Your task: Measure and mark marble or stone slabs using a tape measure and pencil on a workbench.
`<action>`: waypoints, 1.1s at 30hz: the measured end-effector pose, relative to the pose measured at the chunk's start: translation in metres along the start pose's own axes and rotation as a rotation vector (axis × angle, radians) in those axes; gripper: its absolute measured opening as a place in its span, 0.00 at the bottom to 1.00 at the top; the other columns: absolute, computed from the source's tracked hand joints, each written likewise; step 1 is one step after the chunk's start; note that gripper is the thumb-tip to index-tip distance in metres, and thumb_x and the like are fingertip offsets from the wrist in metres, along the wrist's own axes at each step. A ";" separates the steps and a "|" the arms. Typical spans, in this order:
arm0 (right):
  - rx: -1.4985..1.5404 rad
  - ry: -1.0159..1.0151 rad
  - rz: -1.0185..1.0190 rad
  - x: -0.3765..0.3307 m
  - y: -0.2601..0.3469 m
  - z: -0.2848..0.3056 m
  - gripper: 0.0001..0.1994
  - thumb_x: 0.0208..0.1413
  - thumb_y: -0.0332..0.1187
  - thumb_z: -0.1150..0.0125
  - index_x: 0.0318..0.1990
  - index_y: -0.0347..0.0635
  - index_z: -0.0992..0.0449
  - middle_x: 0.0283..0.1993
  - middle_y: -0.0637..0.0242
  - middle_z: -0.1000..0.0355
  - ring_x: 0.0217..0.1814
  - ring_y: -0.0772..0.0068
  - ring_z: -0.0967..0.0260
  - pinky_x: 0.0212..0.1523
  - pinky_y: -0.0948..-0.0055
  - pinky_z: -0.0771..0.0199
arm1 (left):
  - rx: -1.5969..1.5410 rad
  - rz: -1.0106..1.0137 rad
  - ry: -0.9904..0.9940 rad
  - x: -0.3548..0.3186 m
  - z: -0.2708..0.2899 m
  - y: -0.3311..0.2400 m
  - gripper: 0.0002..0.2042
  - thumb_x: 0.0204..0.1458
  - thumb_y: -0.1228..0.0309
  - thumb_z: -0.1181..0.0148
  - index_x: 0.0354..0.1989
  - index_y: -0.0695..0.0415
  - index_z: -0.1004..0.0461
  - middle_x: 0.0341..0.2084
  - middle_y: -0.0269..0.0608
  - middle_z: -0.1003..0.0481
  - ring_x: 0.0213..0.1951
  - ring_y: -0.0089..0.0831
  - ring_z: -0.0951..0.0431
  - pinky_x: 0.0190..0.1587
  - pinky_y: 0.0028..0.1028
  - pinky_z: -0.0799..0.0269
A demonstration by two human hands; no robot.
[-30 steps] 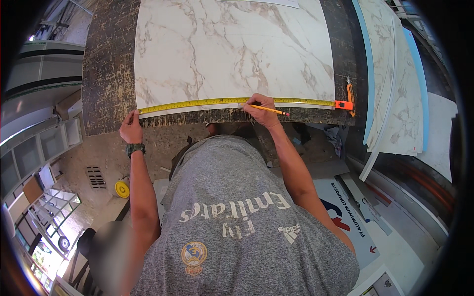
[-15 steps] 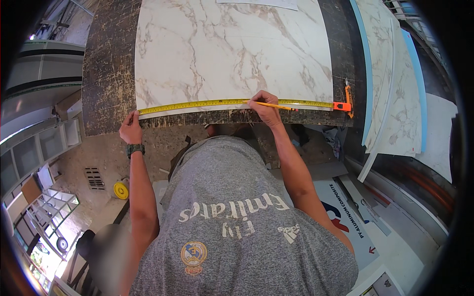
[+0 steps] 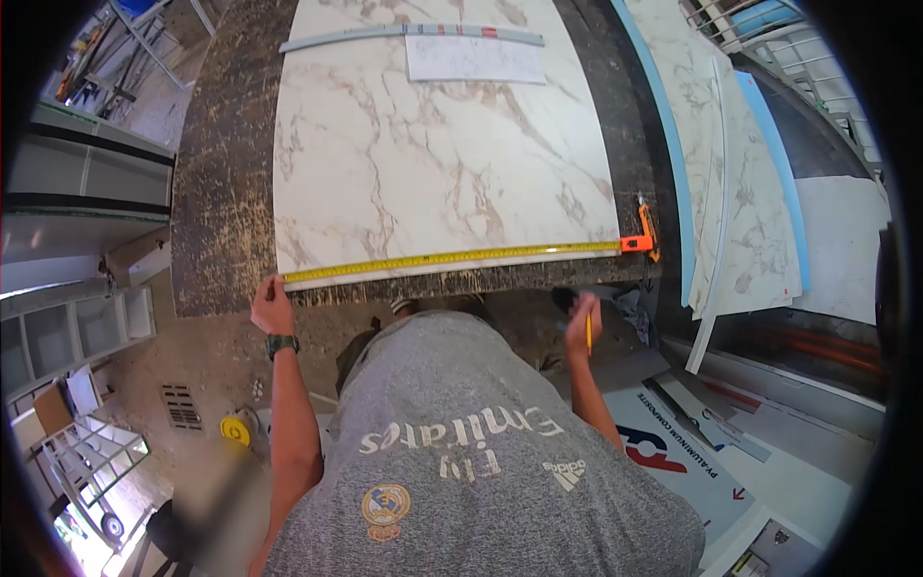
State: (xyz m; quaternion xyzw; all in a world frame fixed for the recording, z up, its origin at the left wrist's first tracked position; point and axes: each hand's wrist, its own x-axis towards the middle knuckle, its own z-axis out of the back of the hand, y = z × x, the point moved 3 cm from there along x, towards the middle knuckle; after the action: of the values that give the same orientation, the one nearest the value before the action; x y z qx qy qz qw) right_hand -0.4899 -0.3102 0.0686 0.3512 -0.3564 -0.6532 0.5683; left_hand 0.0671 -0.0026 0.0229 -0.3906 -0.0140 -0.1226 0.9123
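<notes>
Along the near edge of a white, brown-veined marble-look panel [image 3: 433,173] lies a yellow tape measure blade [image 3: 452,257], drawn out from its orange case [image 3: 635,244] at the right corner. My left hand [image 3: 272,306] pinches the blade's free end at the panel's near left corner. Off the table's front edge, to the right, my right hand [image 3: 583,325] is closed around a yellow pencil [image 3: 588,333] and touches neither panel nor tape. An orange-handled tool [image 3: 648,231] rests beside the tape case.
The panel lies on a dark, scuffed table [image 3: 226,212]. Across its far part are a grey metal strip [image 3: 365,35] and a paper sheet [image 3: 471,60]. More marble-look panels [image 3: 745,221] with blue edges stand at the right. A yellow disc [image 3: 235,430] is on the floor at left.
My right hand has left the tape and panel edge, moving right and back toward me with the pencil. My left hand stays at the tape's end. The view has shifted, showing more of the far table.
</notes>
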 end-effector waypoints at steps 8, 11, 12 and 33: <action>-0.571 0.000 0.178 -0.081 -0.137 0.117 0.20 0.75 0.42 0.53 0.34 0.37 0.30 0.26 0.55 0.32 0.25 0.52 0.36 0.30 0.54 0.36 | 0.039 -0.054 -0.073 -0.004 -0.008 0.002 0.09 0.61 0.64 0.34 0.43 0.53 0.13 0.30 0.38 0.16 0.29 0.33 0.20 0.34 0.30 0.23; -0.743 0.049 0.172 -0.074 -0.133 0.125 0.16 0.74 0.39 0.50 0.34 0.39 0.30 0.29 0.53 0.30 0.28 0.50 0.33 0.33 0.53 0.34 | 0.016 -0.034 -0.105 -0.008 -0.015 0.011 0.09 0.61 0.64 0.34 0.43 0.52 0.12 0.30 0.38 0.16 0.29 0.34 0.20 0.34 0.31 0.23; -0.757 0.005 0.236 -0.065 -0.123 0.124 0.14 0.74 0.39 0.49 0.36 0.39 0.29 0.31 0.53 0.29 0.30 0.49 0.32 0.34 0.53 0.33 | -0.002 -0.038 -0.103 -0.007 -0.016 0.013 0.09 0.61 0.64 0.34 0.43 0.52 0.12 0.30 0.38 0.16 0.29 0.33 0.20 0.34 0.31 0.24; -0.479 0.095 1.008 0.104 0.050 -0.073 0.15 0.62 0.31 0.37 0.55 0.41 0.26 0.61 0.53 0.26 0.65 0.47 0.31 0.66 0.56 0.32 | -0.038 0.157 -0.012 -0.002 -0.009 0.020 0.13 0.58 0.58 0.31 0.45 0.49 0.12 0.32 0.33 0.14 0.33 0.27 0.18 0.40 0.26 0.23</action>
State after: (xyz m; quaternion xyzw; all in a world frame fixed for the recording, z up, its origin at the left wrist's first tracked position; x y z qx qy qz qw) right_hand -0.4137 -0.4233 0.0694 0.0273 -0.2960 -0.3467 0.8896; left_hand 0.0693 0.0049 0.0027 -0.4086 0.0135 -0.0487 0.9113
